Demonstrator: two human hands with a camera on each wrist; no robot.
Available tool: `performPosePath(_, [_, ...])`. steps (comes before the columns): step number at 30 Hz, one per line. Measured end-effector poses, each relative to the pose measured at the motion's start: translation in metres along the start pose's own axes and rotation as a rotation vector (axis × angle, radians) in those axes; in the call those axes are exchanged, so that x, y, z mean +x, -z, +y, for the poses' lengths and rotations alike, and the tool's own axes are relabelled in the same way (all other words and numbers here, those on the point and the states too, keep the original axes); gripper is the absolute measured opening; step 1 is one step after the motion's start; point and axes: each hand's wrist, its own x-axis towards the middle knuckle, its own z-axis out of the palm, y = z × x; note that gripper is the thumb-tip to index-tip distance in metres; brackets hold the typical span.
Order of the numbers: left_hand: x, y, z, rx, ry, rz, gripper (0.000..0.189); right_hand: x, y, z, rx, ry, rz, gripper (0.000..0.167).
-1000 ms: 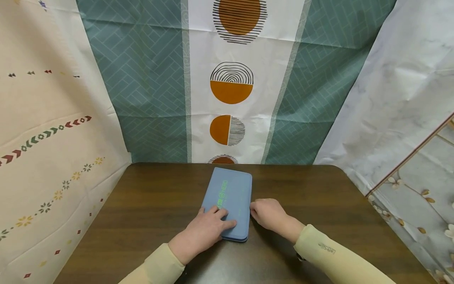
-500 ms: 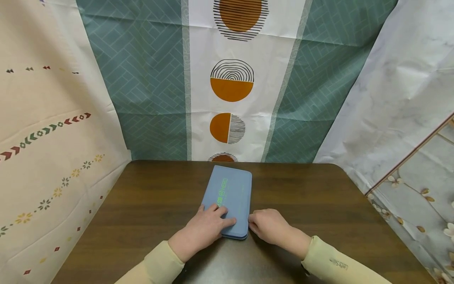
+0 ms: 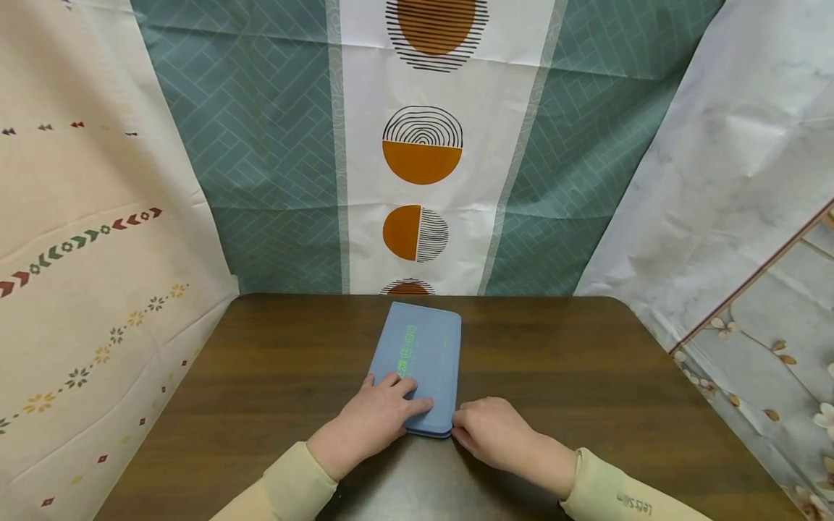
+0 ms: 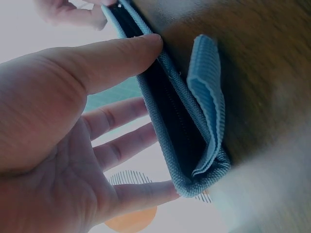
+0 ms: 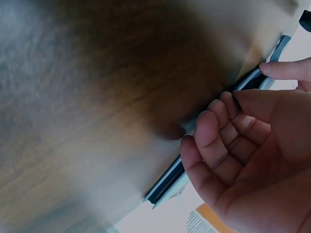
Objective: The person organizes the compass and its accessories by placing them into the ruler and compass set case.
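Note:
A flat blue zippered case (image 3: 433, 354) with green lettering lies lengthwise on the table. My left hand (image 3: 374, 416) rests on its near left part, fingers spread over the cover. In the left wrist view the left thumb (image 4: 121, 56) presses across the case's edge, where dark zipper tape (image 4: 172, 109) runs between two blue rims. A ribbed fabric loop (image 4: 206, 73) sticks out at one end. At the near right corner my right hand (image 3: 491, 434) pinches at the zipper with curled fingers (image 5: 209, 131); the zipper pull is hidden in its grip.
The brown wooden table (image 3: 293, 347) carries the case near its middle. Behind it hangs a green and white curtain (image 3: 280, 145) with orange circles. Patterned cloths (image 3: 98, 289) stand along the left side and marbled ones (image 3: 736, 174) along the right.
My right hand has slid along the case's right edge toward me, from about mid-length to the near corner. The left hand and the case have stayed in place.

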Motion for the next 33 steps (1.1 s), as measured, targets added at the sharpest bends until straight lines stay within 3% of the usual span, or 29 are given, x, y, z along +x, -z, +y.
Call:
performPosePath(10, [-0.003, 0.0, -0.001, 0.005, -0.004, 0.016, 0.057, 0.002, -0.003, -0.005, 0.023, 0.001, -0.002, 0.035])
performPosePath(16, [-0.004, -0.001, -0.003, -0.011, 0.005, 0.007, 0.059, 0.005, -0.002, -0.007, 0.029, -0.047, -0.003, 0.041])
performPosePath(24, [-0.01, 0.01, 0.001, -0.16, 0.124, -0.142, 0.064, 0.002, -0.002, -0.005, 0.057, -0.118, -0.02, 0.043])
performPosePath(28, [-0.009, 0.012, 0.003, -0.129, 0.047, -0.148, 0.061, -0.004, 0.0, 0.002, 0.084, -0.164, -0.036, 0.047])
performPosePath(33, [-0.006, 0.016, 0.004, -0.149, -0.063, -0.135, 0.056, -0.013, 0.003, 0.023, 0.027, -0.283, -0.026, 0.051])
